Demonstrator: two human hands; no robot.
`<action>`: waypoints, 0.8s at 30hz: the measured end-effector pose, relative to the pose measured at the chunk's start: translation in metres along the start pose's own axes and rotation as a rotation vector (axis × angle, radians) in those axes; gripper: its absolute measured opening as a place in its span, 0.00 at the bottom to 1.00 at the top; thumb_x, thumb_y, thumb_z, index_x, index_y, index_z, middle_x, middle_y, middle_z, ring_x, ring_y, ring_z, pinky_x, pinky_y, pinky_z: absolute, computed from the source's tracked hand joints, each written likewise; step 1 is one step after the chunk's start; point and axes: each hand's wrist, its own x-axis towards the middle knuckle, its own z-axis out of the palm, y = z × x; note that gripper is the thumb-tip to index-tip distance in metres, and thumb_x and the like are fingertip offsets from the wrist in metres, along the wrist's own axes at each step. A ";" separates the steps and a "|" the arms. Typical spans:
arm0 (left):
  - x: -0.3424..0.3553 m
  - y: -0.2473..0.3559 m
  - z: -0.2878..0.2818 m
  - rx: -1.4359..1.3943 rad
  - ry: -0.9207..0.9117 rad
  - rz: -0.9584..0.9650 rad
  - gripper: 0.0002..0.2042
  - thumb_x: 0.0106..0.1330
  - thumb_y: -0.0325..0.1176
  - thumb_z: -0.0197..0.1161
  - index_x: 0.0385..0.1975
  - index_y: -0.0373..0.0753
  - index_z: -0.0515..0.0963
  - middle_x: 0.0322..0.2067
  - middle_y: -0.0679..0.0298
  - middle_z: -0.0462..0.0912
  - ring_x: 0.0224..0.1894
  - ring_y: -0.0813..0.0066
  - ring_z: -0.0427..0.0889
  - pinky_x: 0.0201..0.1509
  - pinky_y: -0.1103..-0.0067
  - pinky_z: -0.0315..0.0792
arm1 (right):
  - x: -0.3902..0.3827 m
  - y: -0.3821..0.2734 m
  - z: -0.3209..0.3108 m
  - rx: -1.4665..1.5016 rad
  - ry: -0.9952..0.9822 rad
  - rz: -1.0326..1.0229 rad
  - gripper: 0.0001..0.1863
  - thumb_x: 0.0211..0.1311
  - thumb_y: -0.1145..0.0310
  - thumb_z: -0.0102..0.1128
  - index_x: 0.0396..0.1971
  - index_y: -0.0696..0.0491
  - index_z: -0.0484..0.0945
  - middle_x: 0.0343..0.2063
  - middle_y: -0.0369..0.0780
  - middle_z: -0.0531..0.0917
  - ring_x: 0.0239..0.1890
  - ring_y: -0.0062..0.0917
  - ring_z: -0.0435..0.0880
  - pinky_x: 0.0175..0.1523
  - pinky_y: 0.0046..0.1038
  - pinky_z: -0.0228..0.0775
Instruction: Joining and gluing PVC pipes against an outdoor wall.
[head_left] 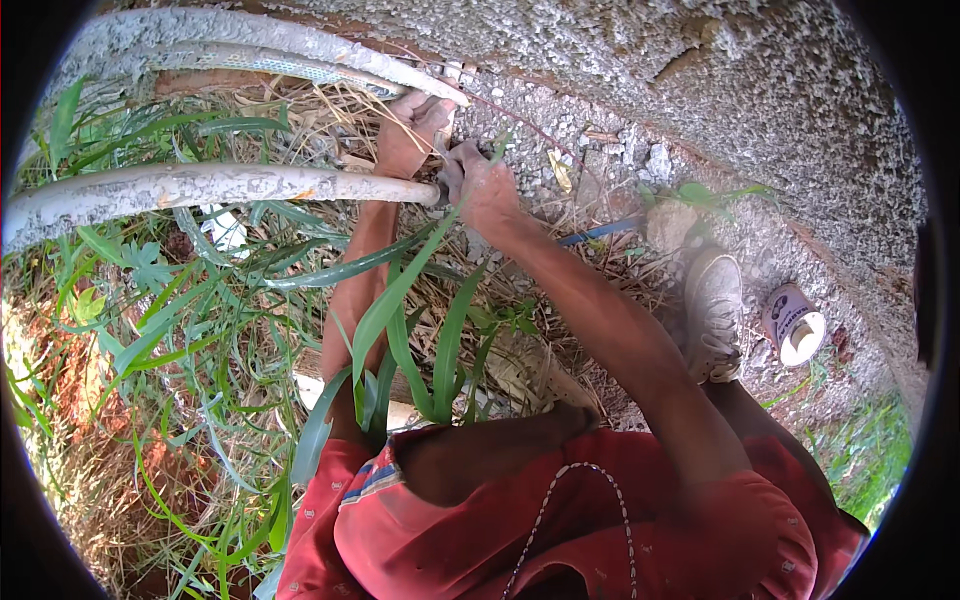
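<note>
Two dirty white pipes reach in from the left: the upper pipe [250,35], with a patterned flat strip under it, and the lower pipe [250,185]. My left hand [408,135] is closed just below the upper pipe's end, around something pale that I cannot make out. My right hand [480,190], fingers curled, is close beside it at the lower pipe's end; what it holds is partly hidden by fingers and a leaf. A thin reddish cable [520,122] runs past both hands over the rubble [620,150].
A rough wall [770,110] runs along the top and right. Long green leaves [400,320] and dry grass surround my forearms. My shoe [712,310] stands beside an open tub [795,330]. A blue strip [600,230] and a pale stone [670,225] lie on the ground.
</note>
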 end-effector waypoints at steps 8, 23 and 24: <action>0.007 0.010 0.013 0.175 0.127 -0.032 0.08 0.57 0.30 0.60 0.34 0.34 0.76 0.23 0.69 0.78 0.24 0.88 0.71 0.25 0.88 0.64 | 0.001 0.012 -0.004 0.231 0.082 -0.040 0.05 0.55 0.71 0.53 0.28 0.58 0.72 0.19 0.47 0.79 0.23 0.38 0.80 0.27 0.32 0.72; 0.008 0.015 0.011 0.145 0.113 0.108 0.07 0.49 0.27 0.62 0.28 0.33 0.78 0.17 0.68 0.75 0.19 0.85 0.67 0.20 0.86 0.60 | 0.015 0.014 -0.014 0.110 0.106 -0.112 0.06 0.55 0.71 0.52 0.28 0.58 0.74 0.21 0.49 0.78 0.23 0.38 0.79 0.28 0.33 0.70; 0.007 0.014 0.008 0.105 0.109 0.114 0.06 0.48 0.26 0.61 0.26 0.33 0.78 0.17 0.68 0.74 0.19 0.85 0.68 0.21 0.86 0.61 | 0.014 0.012 -0.013 0.115 0.106 -0.118 0.06 0.55 0.71 0.52 0.28 0.58 0.74 0.21 0.49 0.78 0.23 0.38 0.79 0.28 0.33 0.70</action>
